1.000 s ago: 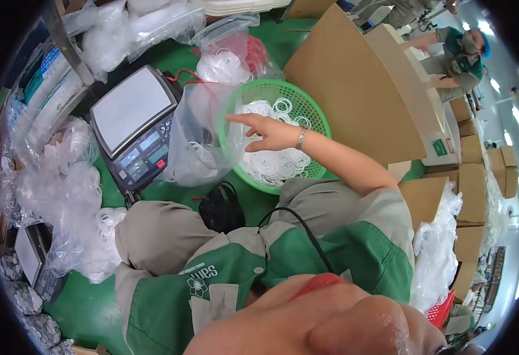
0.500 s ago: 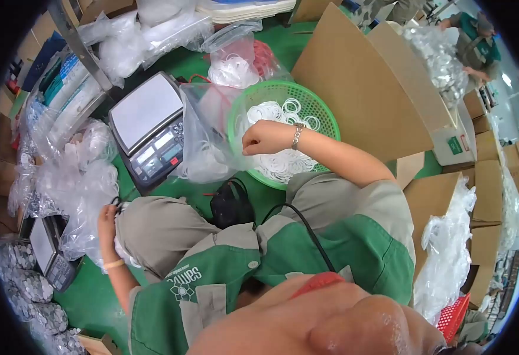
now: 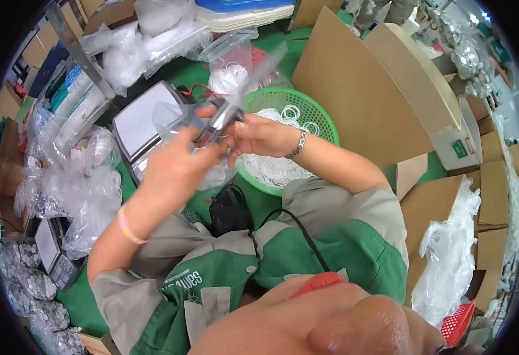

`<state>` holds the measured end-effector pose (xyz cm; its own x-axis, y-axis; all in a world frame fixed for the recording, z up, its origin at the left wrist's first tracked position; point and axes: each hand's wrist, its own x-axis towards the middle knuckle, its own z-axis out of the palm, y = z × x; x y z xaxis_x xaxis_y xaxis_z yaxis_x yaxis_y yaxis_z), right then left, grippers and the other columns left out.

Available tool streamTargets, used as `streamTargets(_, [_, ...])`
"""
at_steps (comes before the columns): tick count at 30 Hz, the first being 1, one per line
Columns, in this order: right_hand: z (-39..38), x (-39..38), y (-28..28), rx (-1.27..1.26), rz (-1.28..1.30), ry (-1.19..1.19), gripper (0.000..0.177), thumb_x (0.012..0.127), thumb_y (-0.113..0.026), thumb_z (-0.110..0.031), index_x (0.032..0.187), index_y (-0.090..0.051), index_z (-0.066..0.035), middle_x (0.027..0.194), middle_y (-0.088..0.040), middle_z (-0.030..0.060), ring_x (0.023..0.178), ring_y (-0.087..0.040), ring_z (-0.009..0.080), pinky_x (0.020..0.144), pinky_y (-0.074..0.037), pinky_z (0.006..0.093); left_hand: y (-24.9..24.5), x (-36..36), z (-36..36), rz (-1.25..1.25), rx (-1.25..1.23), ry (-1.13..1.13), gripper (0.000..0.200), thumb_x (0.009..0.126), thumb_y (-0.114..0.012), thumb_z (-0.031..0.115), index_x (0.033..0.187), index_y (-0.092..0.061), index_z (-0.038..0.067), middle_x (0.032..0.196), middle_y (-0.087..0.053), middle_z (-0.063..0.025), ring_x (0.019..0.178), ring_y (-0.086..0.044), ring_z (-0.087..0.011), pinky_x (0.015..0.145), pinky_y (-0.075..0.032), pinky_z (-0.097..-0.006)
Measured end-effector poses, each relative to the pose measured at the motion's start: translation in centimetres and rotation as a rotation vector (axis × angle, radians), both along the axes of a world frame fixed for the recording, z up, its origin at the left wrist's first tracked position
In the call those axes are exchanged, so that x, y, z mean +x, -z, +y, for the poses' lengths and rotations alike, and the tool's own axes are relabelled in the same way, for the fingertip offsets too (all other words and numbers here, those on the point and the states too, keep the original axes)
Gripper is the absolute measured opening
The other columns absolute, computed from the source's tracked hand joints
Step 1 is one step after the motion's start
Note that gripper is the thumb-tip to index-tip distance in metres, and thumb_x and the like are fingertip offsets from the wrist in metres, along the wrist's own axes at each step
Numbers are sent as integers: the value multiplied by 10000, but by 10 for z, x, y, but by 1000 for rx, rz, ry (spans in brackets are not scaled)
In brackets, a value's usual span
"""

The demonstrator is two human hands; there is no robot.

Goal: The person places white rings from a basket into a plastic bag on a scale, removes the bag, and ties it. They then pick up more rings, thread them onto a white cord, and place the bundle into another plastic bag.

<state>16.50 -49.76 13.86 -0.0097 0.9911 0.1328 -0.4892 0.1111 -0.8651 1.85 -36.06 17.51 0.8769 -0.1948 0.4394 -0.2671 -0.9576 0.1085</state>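
A dark-handled tool like scissors point(image 3: 223, 117), its long blade blurred by motion, points up and away in front of me. My left hand point(image 3: 182, 155) has its fingers round the handle side. My right hand point(image 3: 258, 137) is curled right beside the tool, at the left rim of a green basket point(image 3: 324, 113); what its fingers hold is hard to make out. White rings point(image 3: 277, 168) lie in the basket. A clear plastic bag point(image 3: 168, 115) is partly hidden behind my left hand, over a scale point(image 3: 144, 121).
A large cardboard sheet point(image 3: 360, 89) stands right of the basket. Clear plastic bags point(image 3: 94, 195) and a second scale point(image 3: 63, 269) are at the left. A black pouch point(image 3: 230, 210) lies between my legs. People are partly visible at the upper right.
My left hand has come up from beside my left knee to the front of the basket, bringing the dark-handled tool. My right hand has turned and its fingers have moved beside the tool.
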Motion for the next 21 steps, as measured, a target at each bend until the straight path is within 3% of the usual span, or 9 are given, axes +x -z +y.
streamTargets(1, [-3,8,9,-128,89,44,522,854,-463,-326,1263,-300,-47,1034,-544,82,826,-565,129,726,-458,291,9,5,-6,22,-9,20,265,672,-632,135,927,-590,197,881,-515,-100,606,-559,-244,491,-457,-325])
streamTargets(4, [-5,19,18,-297,32,193,362,878,-421,-273,1084,-493,16,945,-591,69,740,-580,124,696,-465,262,28,19,-5,47,-86,110,268,678,-633,106,941,-590,141,986,-501,-114,606,-548,-213,518,-452,-299])
streamTargets(7, [-6,33,24,-286,115,254,308,884,-401,-221,1060,-497,13,959,-589,70,696,-591,127,664,-483,258,26,30,11,126,-331,154,445,668,-642,117,1094,-535,187,1173,-412,-158,719,-566,-217,597,-465,-306])
streamTargets(8, [-8,38,20,-298,113,299,306,884,-399,-215,1067,-490,14,962,-587,84,707,-598,139,680,-486,262,24,38,22,50,-290,120,433,694,-625,135,1114,-527,179,1270,-328,-189,925,-517,-275,745,-428,-349])
streamTargets(10, [-17,50,15,-316,96,357,292,881,-397,-194,1069,-474,17,962,-581,127,731,-614,179,719,-492,279,20,48,39,-138,-26,-135,408,718,-607,170,1118,-526,163,1286,-298,-211,1091,-401,-340,866,-352,-389])
streamTargets(11, [-21,54,14,-331,80,365,281,877,-406,-184,1061,-474,16,960,-581,135,752,-613,185,708,-492,272,28,56,53,-101,-100,-213,393,742,-588,200,1126,-521,152,1313,-243,-235,1186,-288,-371,936,-283,-396])
streamTargets(15, [-31,65,20,-348,-67,405,215,833,-448,-102,1006,-496,16,920,-583,126,759,-611,197,614,-487,264,52,65,83,32,-398,-273,380,768,-572,204,1137,-510,137,1329,-199,-250,1215,-248,-376,978,-232,-395])
streamTargets(18, [-31,57,19,-363,-155,380,177,798,-451,-80,929,-536,3,868,-594,93,717,-599,161,554,-444,225,45,61,66,11,-465,-136,434,762,-583,213,1157,-476,69,1326,-243,-211,1215,-270,-337,975,-245,-384])
streamTargets(21, [-28,44,7,-440,-497,282,128,783,-475,-121,791,-576,-43,783,-598,35,656,-583,99,517,-416,206,36,54,35,159,-612,42,588,762,-594,229,1254,-336,39,1298,-314,-192,1210,-301,-281,978,-245,-351])
